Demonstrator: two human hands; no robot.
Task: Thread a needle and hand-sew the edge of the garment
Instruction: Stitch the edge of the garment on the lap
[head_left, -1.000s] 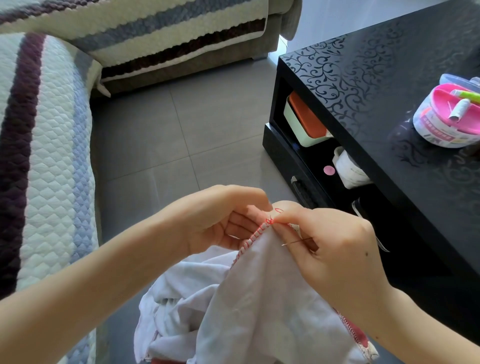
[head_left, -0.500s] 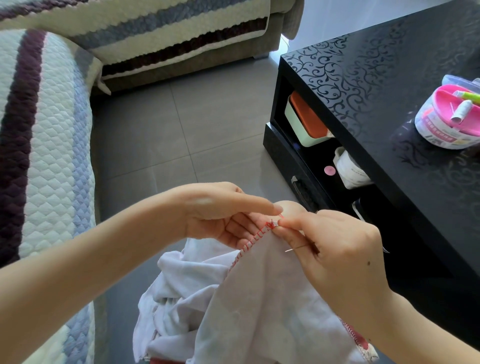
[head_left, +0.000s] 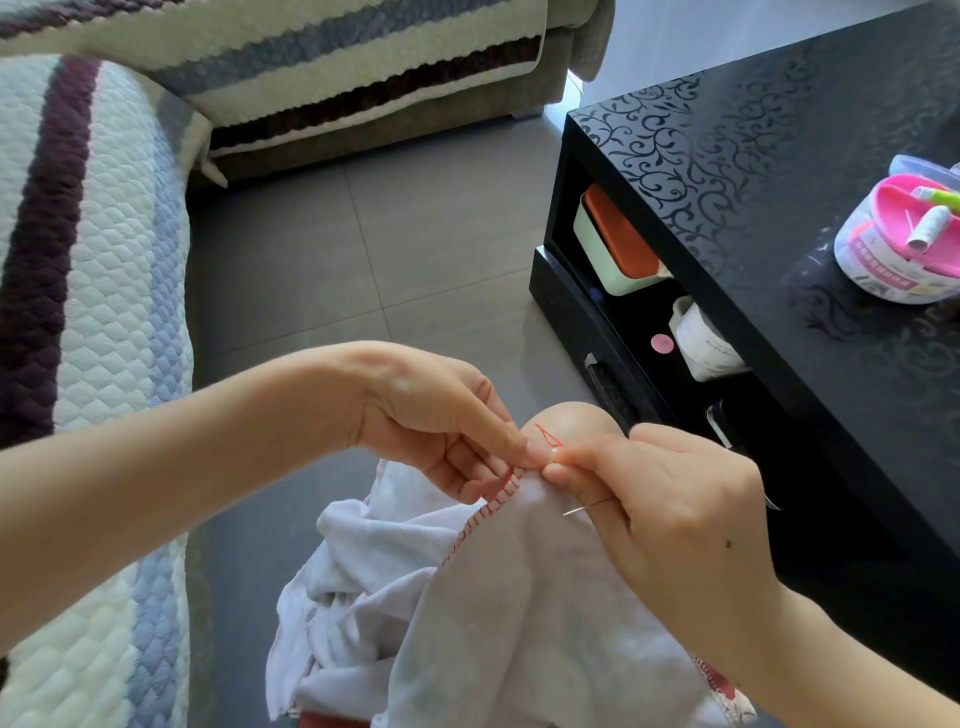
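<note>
Left hand (head_left: 436, 415): fingers (head_left: 519, 448) closed in a pinch on the garment (head_left: 493, 613), right at the last stitch. Right hand (head_left: 685, 514): thumb and index tip pinched just beside them, tips touching; can't tell if they hold thread or cloth

Needle (head_left: 589, 506) is gripped between the lower right fingers with its tip out toward 8 o'clock, clear of the cloth. My read: parked there so both pinches are free to work the thread

Small red thread loop (head_left: 549, 439) stands at 12 o'clock of the pinch, over the bare knee (head_left: 571, 415). Looks like a knot or locking stitch being formed, with the left pinch there to stop the edge slipping as the loop draws down

Red stitched edge (head_left: 485, 514) runs off toward 7 o'clock. The rest of the garment drapes over the lap at 6, the knee propping it up

Sewing kit tub (head_left: 898, 260) sits on the black bench (head_left: 753, 171) at 2 o'clock, well apart from the hands. Quilted sofa cover (head_left: 93, 270) at 9
</note>
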